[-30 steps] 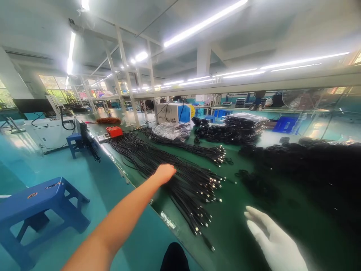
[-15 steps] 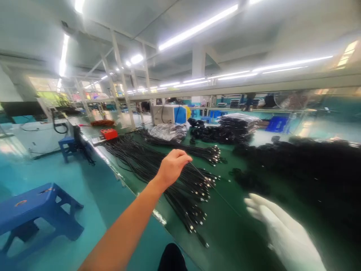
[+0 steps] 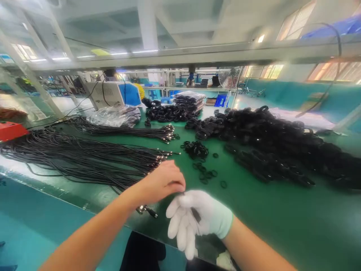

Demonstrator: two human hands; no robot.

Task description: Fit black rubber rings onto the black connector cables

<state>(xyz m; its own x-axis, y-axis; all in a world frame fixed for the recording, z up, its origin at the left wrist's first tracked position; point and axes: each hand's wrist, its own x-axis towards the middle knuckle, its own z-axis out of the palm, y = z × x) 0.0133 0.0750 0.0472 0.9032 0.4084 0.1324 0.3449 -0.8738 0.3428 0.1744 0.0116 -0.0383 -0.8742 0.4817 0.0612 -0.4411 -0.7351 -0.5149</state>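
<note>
Along the left end of the tabletop (image 3: 318,229) sits a red block (image 3: 12,131), cut off by the frame. From beside it a broad spread of long black cables (image 3: 84,156) fans toward the middle, with metal-tipped ends pointing away from that end; a narrower cable bundle (image 3: 126,131) lies behind it, nearer the far edge, just in front of a clear plastic bag (image 3: 114,116). A connector end (image 3: 152,212) pokes out close to the front edge.

Over the middle of the front edge, the bare left hand (image 3: 163,178) curls with thumb and fingertips pressed together, seemingly pinching a thin dark piece (image 3: 181,193), mostly hidden. The gloved right hand (image 3: 207,210) touches those fingertips, its lower fingers stretched downward; whether its thumb and forefinger pinch too, I cannot tell. A dark strip (image 3: 196,215) shows at its palm.

The step in hand looks like two-handed work on one slender item; the next move calls for a firm, steady grip from both thumbs.

Right of centre lie a small dark pile (image 3: 196,149) and some loose black rings (image 3: 207,173). A large black heap (image 3: 270,139) stretches toward the right end.
</note>
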